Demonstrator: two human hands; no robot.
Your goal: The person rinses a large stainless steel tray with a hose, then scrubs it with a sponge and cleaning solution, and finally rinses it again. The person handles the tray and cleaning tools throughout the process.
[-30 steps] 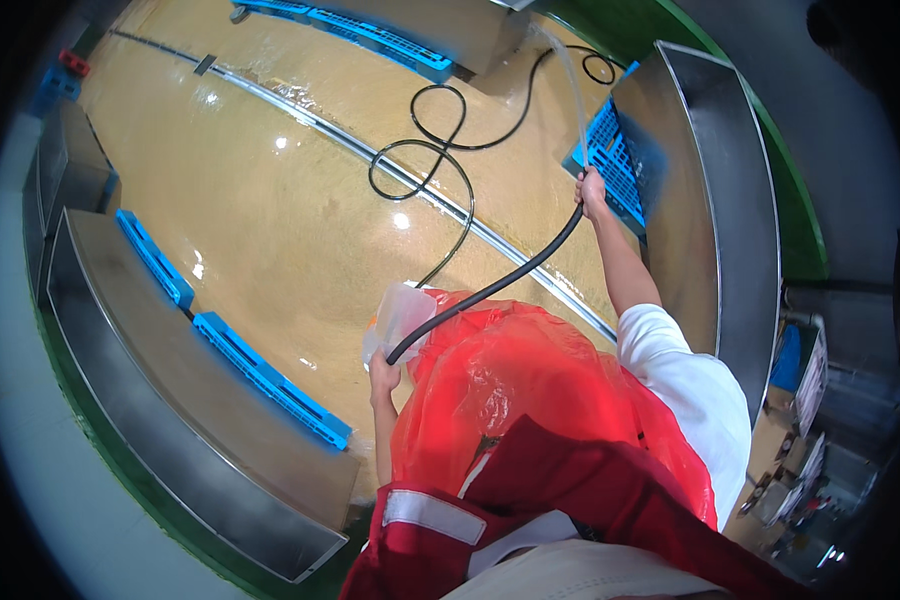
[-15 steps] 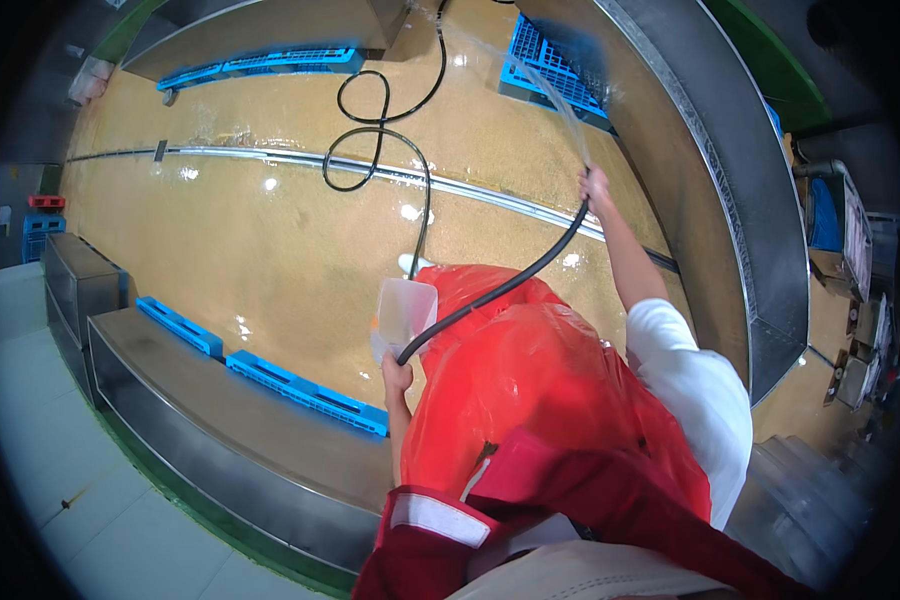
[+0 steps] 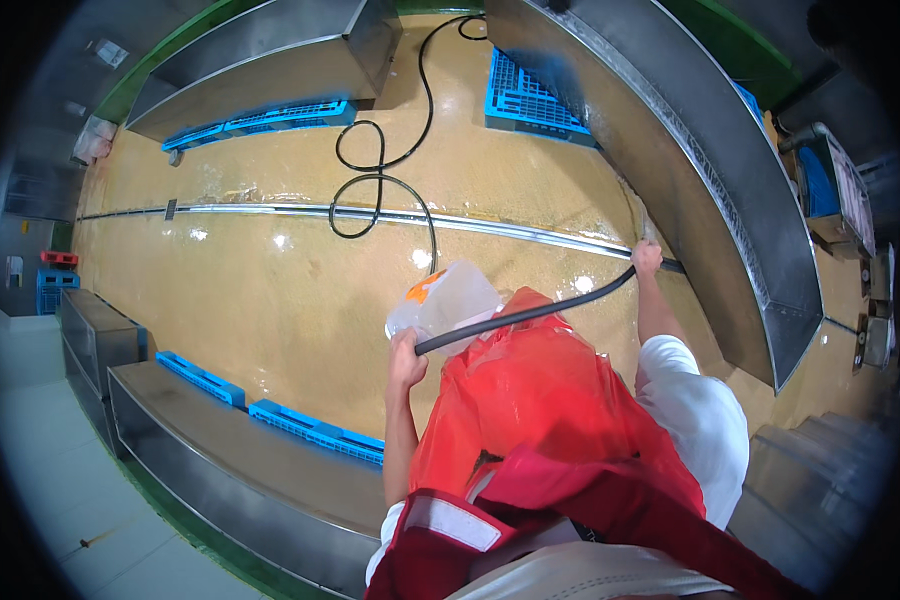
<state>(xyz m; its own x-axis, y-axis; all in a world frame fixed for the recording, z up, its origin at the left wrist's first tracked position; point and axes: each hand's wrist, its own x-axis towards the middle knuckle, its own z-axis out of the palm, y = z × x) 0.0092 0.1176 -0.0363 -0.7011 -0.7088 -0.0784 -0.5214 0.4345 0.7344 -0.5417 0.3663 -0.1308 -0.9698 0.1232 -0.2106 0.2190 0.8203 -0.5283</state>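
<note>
A black hose (image 3: 540, 312) runs across the front of my red apron (image 3: 540, 400), between my two hands. My left hand (image 3: 406, 362) is closed around it at the left. Beside that hand hangs a translucent whitish plastic container (image 3: 465, 300) with an orange mark; I cannot tell whether the same fingers also grip it. At the right, my right hand (image 3: 647, 257) is closed around the hose near its end, with the arm stretched out. Water shows faintly just beyond this hand, close to the base of a long steel trough (image 3: 690, 190).
The rest of the hose loops over the wet tan floor (image 3: 270, 290), crossing a metal drain channel (image 3: 490, 230). Blue pallets (image 3: 530, 100) lie under the steel trough and another steel unit (image 3: 270, 90). A steel unit (image 3: 220, 430) with blue pallets beside it stands at the lower left.
My right hand has moved right and down, and the water stream no longer arcs toward the far pallet. The container has swung up and right beside my left hand, showing its orange mark.
</note>
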